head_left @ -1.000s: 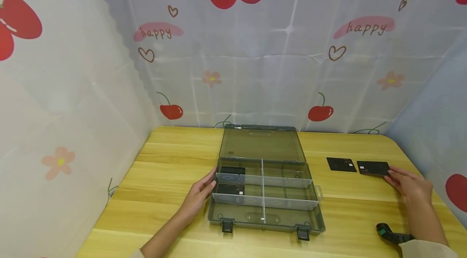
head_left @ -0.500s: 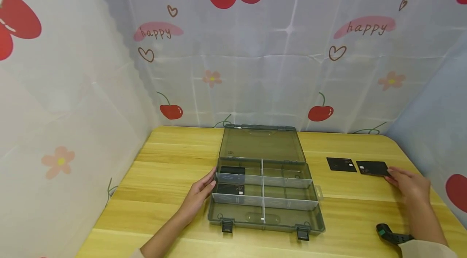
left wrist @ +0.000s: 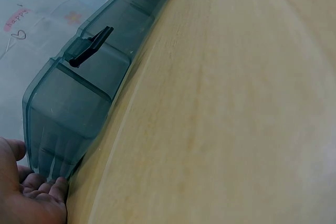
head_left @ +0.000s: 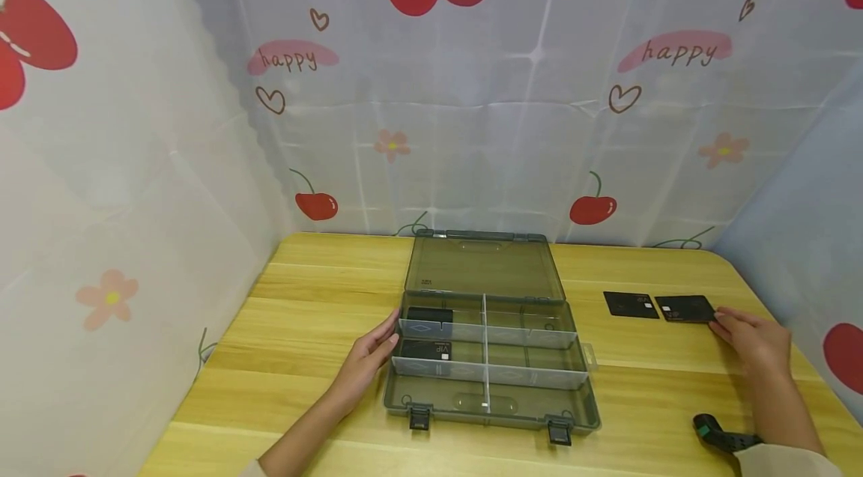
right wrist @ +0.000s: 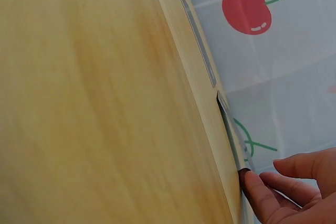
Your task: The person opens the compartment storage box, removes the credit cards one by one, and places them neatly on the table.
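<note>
A translucent dark-green compartment box (head_left: 539, 417) lies with its lid (head_left: 482, 263) folded back. Flat black cards (head_left: 426, 350) sit in its left compartments. My left hand (head_left: 367, 357) rests against the box's left wall, its fingers touching the plastic. In the left wrist view, fingers and thumb (left wrist: 14, 148) are at the box's corner. On the table at right lie two black VIP cards: the left card (head_left: 630, 305) and the right card (head_left: 684, 308). My right hand (head_left: 755, 338) touches the right card's outer end with its fingertips. The right wrist view shows the thumb (right wrist: 294, 164) apart from that card (right wrist: 231, 129).
The yellow wood-grain table (head_left: 323, 282) carries everything. A cherry-patterned curtain (head_left: 485, 147) hangs close behind it and at both sides. Two black latches (head_left: 419, 418) stick out at the box's front. A black wrist camera (head_left: 721, 433) is on the right wrist.
My right hand and the right card have shifted slightly left, narrowing the gap to the other card. My left hand and the box have stayed in place.
</note>
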`<state>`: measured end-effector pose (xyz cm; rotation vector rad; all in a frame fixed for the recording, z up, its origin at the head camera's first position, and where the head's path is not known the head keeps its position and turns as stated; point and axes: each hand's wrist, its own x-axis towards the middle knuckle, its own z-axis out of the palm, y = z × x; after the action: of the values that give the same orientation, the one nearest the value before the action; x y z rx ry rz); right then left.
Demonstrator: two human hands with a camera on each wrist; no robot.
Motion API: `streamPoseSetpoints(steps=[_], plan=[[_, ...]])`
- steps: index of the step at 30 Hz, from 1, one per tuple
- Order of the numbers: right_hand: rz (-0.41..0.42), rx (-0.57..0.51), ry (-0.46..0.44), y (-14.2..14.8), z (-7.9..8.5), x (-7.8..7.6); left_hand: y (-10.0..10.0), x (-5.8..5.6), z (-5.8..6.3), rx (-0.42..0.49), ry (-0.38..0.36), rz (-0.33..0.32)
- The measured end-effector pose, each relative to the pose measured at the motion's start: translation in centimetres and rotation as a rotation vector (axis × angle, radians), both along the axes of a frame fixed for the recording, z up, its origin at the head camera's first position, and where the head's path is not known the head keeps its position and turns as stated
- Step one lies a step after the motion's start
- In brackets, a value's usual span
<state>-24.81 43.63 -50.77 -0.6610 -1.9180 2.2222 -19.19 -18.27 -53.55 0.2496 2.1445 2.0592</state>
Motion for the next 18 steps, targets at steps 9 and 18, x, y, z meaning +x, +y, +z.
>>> streamPoseSetpoints(steps=[9,18], plan=[[-0.006,0.015,-0.048,-0.14,0.18,-0.18,0.04,0.01,-0.01,-0.003,0.002,0.003],[0.042,0.045,-0.019,-0.15,-0.07,-0.06,0.03,-0.02,-0.14,-0.024,0.021,0.005]])
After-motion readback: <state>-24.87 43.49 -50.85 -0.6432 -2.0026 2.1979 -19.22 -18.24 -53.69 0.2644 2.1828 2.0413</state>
